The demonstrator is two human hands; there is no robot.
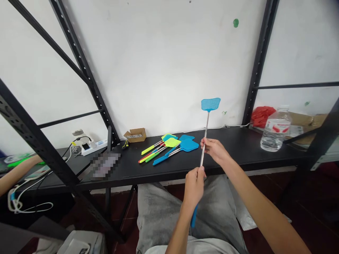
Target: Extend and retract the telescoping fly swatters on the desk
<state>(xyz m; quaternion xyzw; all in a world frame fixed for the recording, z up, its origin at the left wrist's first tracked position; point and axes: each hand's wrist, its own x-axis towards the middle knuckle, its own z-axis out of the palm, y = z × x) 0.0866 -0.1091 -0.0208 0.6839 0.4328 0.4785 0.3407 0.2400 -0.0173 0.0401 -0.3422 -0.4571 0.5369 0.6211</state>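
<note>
1. Your left grip (194, 185), just below the centre of the frame, is curled firmly around the lower part of one blue fly swatter (202, 157); its blue handle (194, 217) sticks out beneath.
2. Your right grip (215, 150), higher and to the right, is pinched closed on the same swatter's shaft (207, 123), thumb against fingers.
3. The swatter stands nearly upright between your hands, leaning slightly right, its head (210, 104) above both, right of centre.
4. On the worktop (238, 141), left of your hands and apart from them, lies one group of swatters (172, 142). You can count at least five heads, blue and yellow-green; overlap hides the exact number. Their handles are yellow, red, green and blue.
5. You have one water bottle (275, 130) at the right of the frame and one small open box (135, 135) left of centre.
6. Your swatter's head is a flat, finely meshed paddle; its shaft is slim, shiny metal. The bottle is clear plastic, the box brown cardboard, the worktop smooth and black.
</note>
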